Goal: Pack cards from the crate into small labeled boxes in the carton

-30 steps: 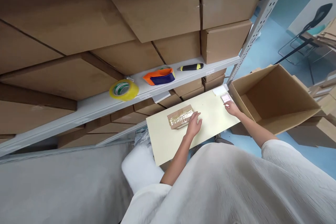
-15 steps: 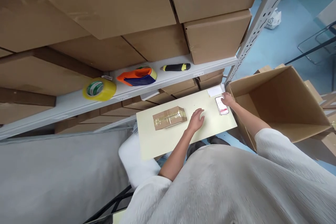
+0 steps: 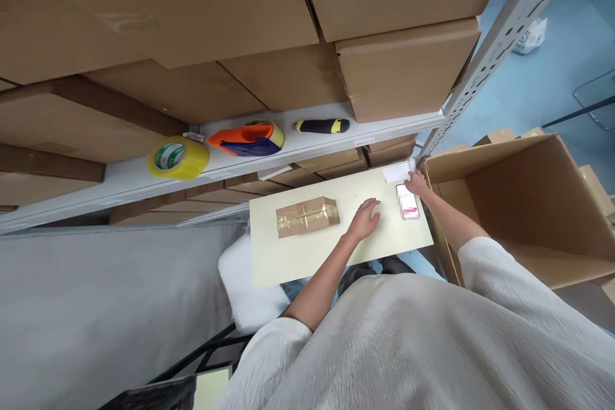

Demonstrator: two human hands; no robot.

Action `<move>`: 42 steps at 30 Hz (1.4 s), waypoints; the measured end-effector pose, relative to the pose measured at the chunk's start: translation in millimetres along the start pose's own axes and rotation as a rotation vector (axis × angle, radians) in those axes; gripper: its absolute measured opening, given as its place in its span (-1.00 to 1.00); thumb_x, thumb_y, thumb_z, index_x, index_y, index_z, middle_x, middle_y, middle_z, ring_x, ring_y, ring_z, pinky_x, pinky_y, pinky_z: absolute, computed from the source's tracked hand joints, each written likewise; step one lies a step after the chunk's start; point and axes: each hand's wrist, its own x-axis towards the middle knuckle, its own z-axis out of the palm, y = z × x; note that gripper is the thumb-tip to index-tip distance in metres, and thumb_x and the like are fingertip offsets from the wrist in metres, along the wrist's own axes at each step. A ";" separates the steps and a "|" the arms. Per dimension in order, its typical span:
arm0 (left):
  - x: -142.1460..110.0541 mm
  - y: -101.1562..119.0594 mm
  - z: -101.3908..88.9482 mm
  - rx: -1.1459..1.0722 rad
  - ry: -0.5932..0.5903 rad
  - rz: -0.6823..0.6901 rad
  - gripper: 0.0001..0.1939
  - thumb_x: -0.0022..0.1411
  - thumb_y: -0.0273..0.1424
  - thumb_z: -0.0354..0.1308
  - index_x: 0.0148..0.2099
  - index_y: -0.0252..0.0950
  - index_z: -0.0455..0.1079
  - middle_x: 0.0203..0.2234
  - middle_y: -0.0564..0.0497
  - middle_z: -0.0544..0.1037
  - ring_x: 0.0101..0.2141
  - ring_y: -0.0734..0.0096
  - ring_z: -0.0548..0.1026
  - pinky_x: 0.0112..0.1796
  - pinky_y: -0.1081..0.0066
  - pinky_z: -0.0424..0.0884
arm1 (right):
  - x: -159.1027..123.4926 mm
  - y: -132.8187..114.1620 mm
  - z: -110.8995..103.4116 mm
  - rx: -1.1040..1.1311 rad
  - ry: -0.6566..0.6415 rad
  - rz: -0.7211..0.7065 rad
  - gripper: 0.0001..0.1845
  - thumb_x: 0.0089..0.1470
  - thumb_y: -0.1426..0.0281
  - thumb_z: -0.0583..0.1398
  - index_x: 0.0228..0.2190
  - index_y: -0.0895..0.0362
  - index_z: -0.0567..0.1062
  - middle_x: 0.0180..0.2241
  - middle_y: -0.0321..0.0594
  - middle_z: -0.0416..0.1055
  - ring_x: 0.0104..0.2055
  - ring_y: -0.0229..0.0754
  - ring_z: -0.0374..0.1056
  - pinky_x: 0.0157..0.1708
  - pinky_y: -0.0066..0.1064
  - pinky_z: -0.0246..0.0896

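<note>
Cartons (image 3: 413,70) fill the shelf (image 3: 312,143), where a tape roll (image 3: 189,161), dispenser (image 3: 250,139) and cutter (image 3: 321,126) lie along the front edge; below it is a pale tabletop (image 3: 293,262), with a large open box (image 3: 528,205) beside its right end. Both forearms reach forward over the tabletop. Between parcel (image 3: 307,216) and phone (image 3: 407,203), the left hand (image 3: 365,221) is apart from both, its fingers loosely parted, gently curved and empty. At the phone's far end, beside the paper (image 3: 396,172), the right hand (image 3: 416,182) has bent fingers; whether they grip anything, I cannot tell. The taped parcel lies toward the tabletop's left side, and the phone lies screen up near its right end. One second ago the left fingers were at the parcel's edge and the right hand covered part of the phone; now the parcel sits clear and most of the screen shows.
</note>
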 end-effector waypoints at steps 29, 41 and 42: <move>152.1 46.8 28.5 -0.579 0.357 -0.339 -0.69 0.15 -0.58 0.44 -0.08 -0.20 0.54 -0.22 -0.01 0.66 -0.24 0.29 0.65 -0.02 0.24 0.56 | -30.7 -45.8 -20.7 0.821 0.197 -0.310 -0.62 -0.01 0.26 0.28 -0.11 0.06 0.54 -0.26 -0.21 0.59 -0.25 -0.08 0.50 -0.21 -0.23 0.49; 150.4 33.9 18.9 -0.585 0.354 -0.392 -0.72 0.11 -0.65 0.32 -0.21 -0.19 0.47 -0.46 0.12 0.59 -0.39 0.38 0.56 -0.18 0.33 0.47 | -24.6 -50.7 -11.3 0.876 0.174 -0.350 -0.74 -0.02 0.29 0.27 -0.24 -0.02 0.39 -0.32 -0.34 0.46 -0.32 -0.15 0.43 -0.26 -0.29 0.41; 149.5 32.5 18.4 -0.576 0.353 -0.391 -0.72 0.12 -0.66 0.30 -0.21 -0.18 0.46 -0.46 0.13 0.58 -0.39 0.37 0.57 -0.18 0.34 0.46 | -25.0 -49.8 -11.3 0.853 0.194 -0.357 -0.79 0.00 0.31 0.25 -0.27 -0.02 0.37 -0.30 -0.33 0.46 -0.31 -0.15 0.43 -0.24 -0.28 0.41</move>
